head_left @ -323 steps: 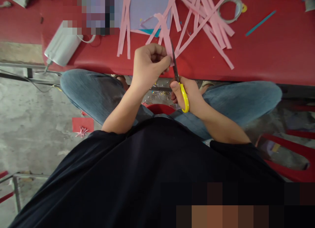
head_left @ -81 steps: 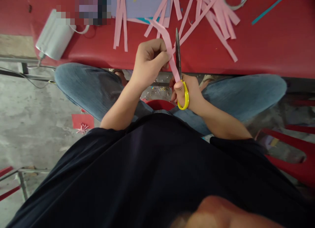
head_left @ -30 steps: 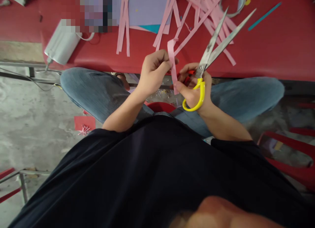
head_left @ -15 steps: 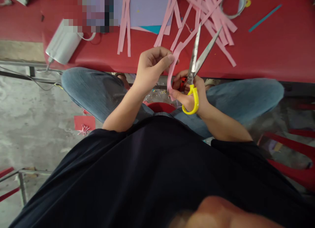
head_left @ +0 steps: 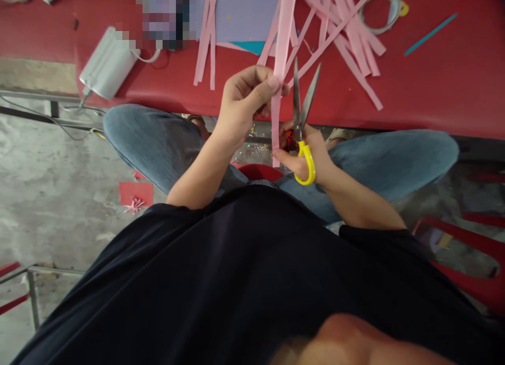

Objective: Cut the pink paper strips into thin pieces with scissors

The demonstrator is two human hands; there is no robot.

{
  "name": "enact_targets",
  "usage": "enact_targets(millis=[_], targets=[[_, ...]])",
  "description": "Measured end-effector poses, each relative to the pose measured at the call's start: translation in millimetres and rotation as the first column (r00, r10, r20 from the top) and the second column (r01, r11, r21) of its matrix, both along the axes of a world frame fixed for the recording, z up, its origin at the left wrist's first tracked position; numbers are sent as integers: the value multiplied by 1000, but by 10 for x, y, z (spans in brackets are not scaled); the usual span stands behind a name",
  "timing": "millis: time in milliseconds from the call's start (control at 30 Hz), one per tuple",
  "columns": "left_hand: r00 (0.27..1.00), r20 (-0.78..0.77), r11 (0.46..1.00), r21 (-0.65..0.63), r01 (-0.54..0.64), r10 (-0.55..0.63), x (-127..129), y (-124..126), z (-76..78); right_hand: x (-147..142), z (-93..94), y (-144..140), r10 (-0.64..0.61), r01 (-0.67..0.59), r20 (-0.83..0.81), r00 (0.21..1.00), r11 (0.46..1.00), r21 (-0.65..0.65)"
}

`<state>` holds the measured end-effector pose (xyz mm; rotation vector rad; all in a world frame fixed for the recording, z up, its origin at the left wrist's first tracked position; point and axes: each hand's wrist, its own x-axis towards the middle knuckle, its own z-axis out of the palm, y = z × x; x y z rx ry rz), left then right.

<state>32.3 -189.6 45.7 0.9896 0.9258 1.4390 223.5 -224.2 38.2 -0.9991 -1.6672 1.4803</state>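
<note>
Pinching the pink strip (head_left: 281,49) taut in our left hand (head_left: 246,102); right hand (head_left: 305,154) grips part-open scissors (head_left: 302,110) just beside the strip; next we likely slide blades onto it.

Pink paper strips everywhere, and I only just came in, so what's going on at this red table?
A seated person is cutting paper. The left hand pinches a long pink strip and holds it upright, while the right hand grips yellow-handled scissors, blades a little open just right of the strip. The right thumb touches the strip's lower end. More loose pink strips lie on the red table, beside a lilac sheet.
</note>
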Motion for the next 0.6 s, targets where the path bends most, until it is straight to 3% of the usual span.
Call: enact_targets(millis=[100,233,400,600], targets=[[1000,-25,997,70,11,-9,-10,44,-58,5,-39,13,-11,11,11,1000,1000,20],[972,-202,984,152,-89,119,-74,158,-180,32,-63,26,-38,36,43,998,999,37],[894,-395,974,169,-153,210,-173,225,-233,53,-1,30,-44,49,67,997,996,-73],[923,-347,982,144,-123,166,-237,288,-307,47,8,59,-49,45,-13,999,979,-198]])
